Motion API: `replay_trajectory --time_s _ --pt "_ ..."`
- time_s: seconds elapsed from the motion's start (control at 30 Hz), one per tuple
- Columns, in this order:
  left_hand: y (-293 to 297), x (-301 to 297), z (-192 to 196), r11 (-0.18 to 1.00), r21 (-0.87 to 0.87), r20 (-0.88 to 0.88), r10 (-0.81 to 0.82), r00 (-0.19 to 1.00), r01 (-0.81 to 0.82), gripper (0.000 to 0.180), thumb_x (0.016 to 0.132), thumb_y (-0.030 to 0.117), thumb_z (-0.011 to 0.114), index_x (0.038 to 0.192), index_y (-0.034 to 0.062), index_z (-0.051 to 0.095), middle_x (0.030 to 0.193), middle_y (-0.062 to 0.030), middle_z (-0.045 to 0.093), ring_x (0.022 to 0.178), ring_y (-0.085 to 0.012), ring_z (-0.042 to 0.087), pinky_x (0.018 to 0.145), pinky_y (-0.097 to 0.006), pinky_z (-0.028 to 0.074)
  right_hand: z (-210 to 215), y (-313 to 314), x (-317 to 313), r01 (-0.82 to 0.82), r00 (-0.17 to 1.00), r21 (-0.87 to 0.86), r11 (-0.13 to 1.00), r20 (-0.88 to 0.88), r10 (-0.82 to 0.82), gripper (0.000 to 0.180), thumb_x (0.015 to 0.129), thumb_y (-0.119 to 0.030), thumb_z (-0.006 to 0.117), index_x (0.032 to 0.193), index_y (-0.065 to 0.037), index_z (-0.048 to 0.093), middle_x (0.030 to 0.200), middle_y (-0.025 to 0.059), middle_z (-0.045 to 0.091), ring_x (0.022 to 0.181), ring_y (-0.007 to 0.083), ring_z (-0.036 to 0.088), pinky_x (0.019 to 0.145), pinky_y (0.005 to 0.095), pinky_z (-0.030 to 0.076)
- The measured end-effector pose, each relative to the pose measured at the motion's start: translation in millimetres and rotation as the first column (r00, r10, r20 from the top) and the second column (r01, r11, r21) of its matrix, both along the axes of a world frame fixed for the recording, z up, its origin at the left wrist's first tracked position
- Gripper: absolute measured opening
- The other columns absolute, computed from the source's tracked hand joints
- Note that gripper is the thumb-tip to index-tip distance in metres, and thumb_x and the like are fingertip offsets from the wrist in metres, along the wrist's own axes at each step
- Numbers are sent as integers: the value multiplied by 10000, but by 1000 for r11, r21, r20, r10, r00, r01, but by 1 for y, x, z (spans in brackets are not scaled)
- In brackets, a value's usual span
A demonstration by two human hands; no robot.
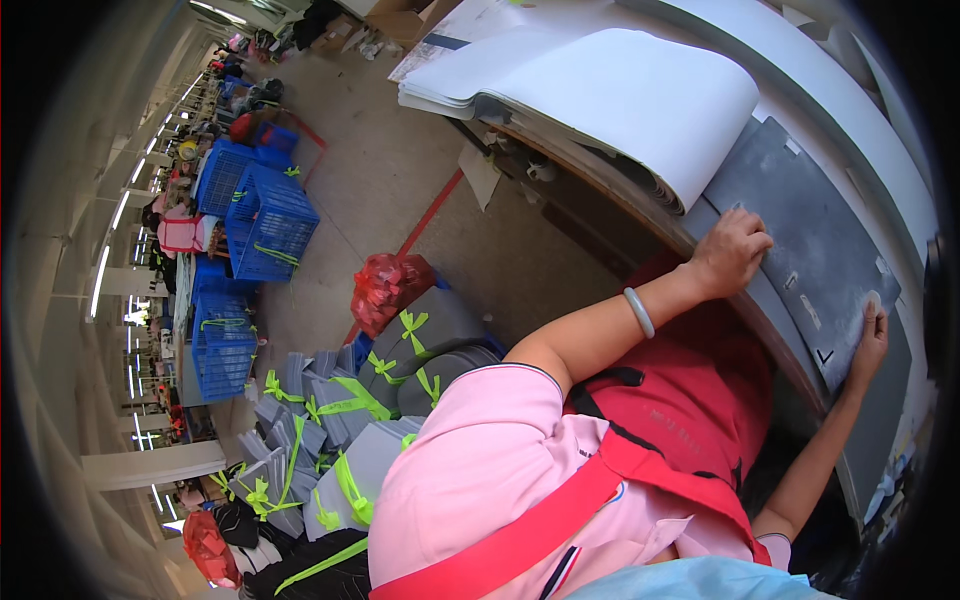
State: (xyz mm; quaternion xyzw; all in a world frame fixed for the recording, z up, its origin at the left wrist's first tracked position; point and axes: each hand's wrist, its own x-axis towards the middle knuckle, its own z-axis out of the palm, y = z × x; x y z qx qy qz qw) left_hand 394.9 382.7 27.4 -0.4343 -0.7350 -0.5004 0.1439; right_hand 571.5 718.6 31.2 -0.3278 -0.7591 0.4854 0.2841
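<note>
Overlooking a floor (370, 150) crossed by a red line (435, 205), and taking in a long hall with strip lights (103, 280) glowing far to the left. Showing blue crates (270, 225) standing beyond the floor, with green ties trailing from some. Seeing, nearer, a red bag (380, 290) bulging on the line, and grey bundles (385, 460) bound with green ties crowding together on the left. Standing close against the near edge of a bench (660, 228), wearing a pink shirt (470, 450) and a red apron (680, 420). Finding white sheets (650, 100) spreading over the bench's left part and curling at the near edge. Facing a dark grey panel (800, 240) lying just right of them along that same edge, bearing small pale marks or slots, too small to tell which. Resting the left hand (732, 255) at the panel's near side, close to the white sheets, with a pale bracelet (638, 312) circling the wrist; curling the fingers inward, not showing whether gripping anything. Placing the right hand (870, 345) at the panel's right end, laying the thumb near its corner and bending the fingers beside it; not making clear whether pinching or only pressing. Showing another grey sheet (880, 440) extending past the panel toward the bench's right end.
</note>
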Motion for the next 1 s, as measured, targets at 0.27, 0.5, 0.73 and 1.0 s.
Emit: replay_trajectory --time_s 0.27,0.5,0.73,1.0 --pt "-33 -26 13 986 -138 -7 -90 996 88 150 848 76 755 996 57 747 1043 -139 677 1037 -342 615 908 -432 506 -9 27 8 -68 997 -197 978 -57 58 344 995 -280 714 1200 -4 706 1071 11 699 966 76 608 881 226 462" --pt "-42 -35 21 920 -363 -83 -188 979 146 258 875 121 773 1123 56 748 1122 -109 680 1076 -314 618 925 -396 508 -7 24 19 -87 991 -35 996 98 90 235 996 -305 707 1048 -77 733 909 -74 628 842 38 528 786 204 411" --pt "-38 -41 29 883 -468 -125 -104 987 34 261 859 239 795 1027 46 740 1045 -101 677 1034 -313 615 907 -411 500 17 1 1 -39 971 89 995 238 17 232 942 -268 717 919 -37 712 817 -39 613 767 81 521 672 287 425" --pt "-44 -27 41 830 -533 20 -180 984 163 153 871 168 771 937 36 728 947 -95 662 922 -282 625 829 -390 517 48 -14 0 -65 966 -4 998 252 64 229 942 -270 723 878 -51 704 776 -64 581 717 64 495 638 265 395"
